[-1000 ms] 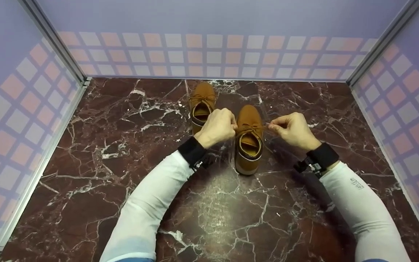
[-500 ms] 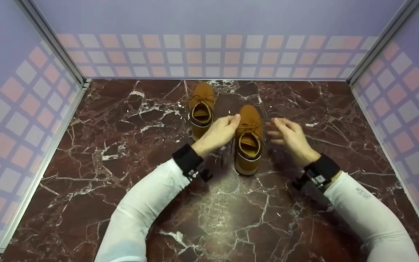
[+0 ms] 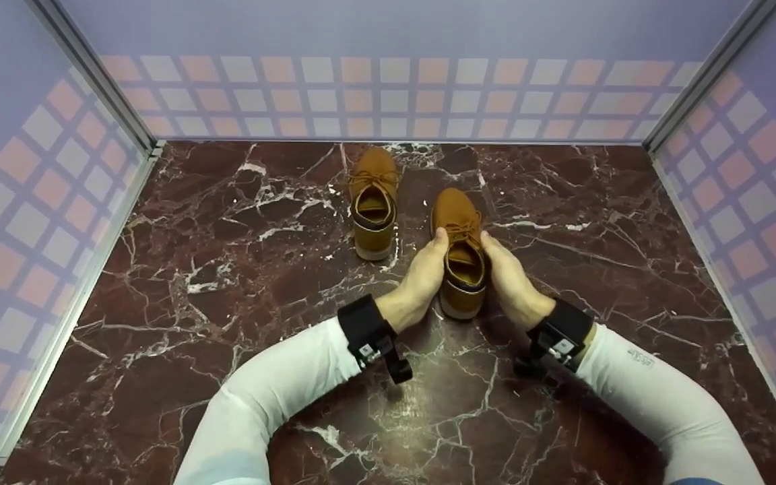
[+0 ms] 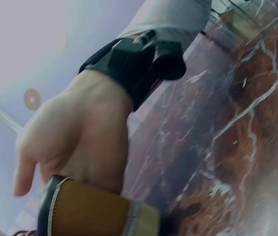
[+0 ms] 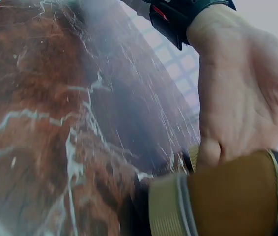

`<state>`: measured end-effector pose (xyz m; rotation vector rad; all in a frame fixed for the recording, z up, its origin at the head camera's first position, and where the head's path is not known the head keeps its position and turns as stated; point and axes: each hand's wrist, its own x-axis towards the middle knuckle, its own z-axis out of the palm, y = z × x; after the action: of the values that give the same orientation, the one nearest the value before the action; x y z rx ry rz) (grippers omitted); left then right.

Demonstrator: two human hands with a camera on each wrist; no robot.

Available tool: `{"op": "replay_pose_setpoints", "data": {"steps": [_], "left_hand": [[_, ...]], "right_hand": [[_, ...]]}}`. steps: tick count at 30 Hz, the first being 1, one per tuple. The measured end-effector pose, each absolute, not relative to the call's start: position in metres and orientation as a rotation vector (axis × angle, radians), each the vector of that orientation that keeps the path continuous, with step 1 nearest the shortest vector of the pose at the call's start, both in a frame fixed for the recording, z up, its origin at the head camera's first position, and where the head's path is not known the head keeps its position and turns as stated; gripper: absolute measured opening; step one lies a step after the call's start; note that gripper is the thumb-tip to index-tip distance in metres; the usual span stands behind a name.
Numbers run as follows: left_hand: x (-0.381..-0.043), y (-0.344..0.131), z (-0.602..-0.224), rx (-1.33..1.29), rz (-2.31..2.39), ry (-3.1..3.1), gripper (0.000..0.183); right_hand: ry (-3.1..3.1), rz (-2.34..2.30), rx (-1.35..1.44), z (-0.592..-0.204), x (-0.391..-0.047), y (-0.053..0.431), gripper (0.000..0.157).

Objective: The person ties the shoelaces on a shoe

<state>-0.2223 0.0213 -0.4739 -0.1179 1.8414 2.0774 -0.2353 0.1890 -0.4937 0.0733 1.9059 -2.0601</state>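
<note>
Two tan lace-up shoes stand on the marble floor, toes pointing away. My left hand (image 3: 424, 277) and right hand (image 3: 510, 277) rest along opposite sides of the nearer right-hand shoe (image 3: 461, 302), thumbs beside its collar. Its lace is tied in a bow on top. In the left wrist view the shoe's heel (image 4: 87, 209) covers the fingers of the left hand (image 4: 87, 130), while the thumb stands apart. From the right wrist, the heel (image 5: 232, 196) likewise hides most fingers of the right hand (image 5: 239, 93). The other shoe (image 3: 373, 232), also laced, stands farther back, touched by neither hand.
Dark red marble floor (image 3: 240, 350) with white veins lies around the shoes. A lilac back wall (image 3: 395, 94) with pink and white squares closes off the far side. Similar side panels rise at left and right, with metal posts in the corners.
Both hands have let go of the lace loops and come down onto the nearer shoe's sides. That shoe has turned slightly, its toe shifting left. The other shoe stays put.
</note>
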Motion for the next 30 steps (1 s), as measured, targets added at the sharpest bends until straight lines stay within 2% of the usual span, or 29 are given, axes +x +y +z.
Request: {"op": "replay_pose_setpoints", "data": {"steps": [5,11,20,30], "left_hand": [[-0.229,0.032,-0.476,-0.242,2.080,1.926,0.074],[-0.256,0.038,-0.479,-0.356,2.100,2.011,0.073],[-0.338,0.049,-0.541,-0.536,1.977,2.231,0.073],[-0.349,0.055,-0.540,-0.577,1.951,2.252,0.074]], "right_hand": [[2.008,-2.050,0.191,-0.495,-0.251,0.172,0.071],[2.087,-2.053,0.222,-0.498,-0.280,0.147,0.067],[2.216,-2.037,0.251,-0.501,-0.314,0.125,0.063],[2.280,-1.992,0.237,-0.505,-0.329,0.131,0.069]]}}
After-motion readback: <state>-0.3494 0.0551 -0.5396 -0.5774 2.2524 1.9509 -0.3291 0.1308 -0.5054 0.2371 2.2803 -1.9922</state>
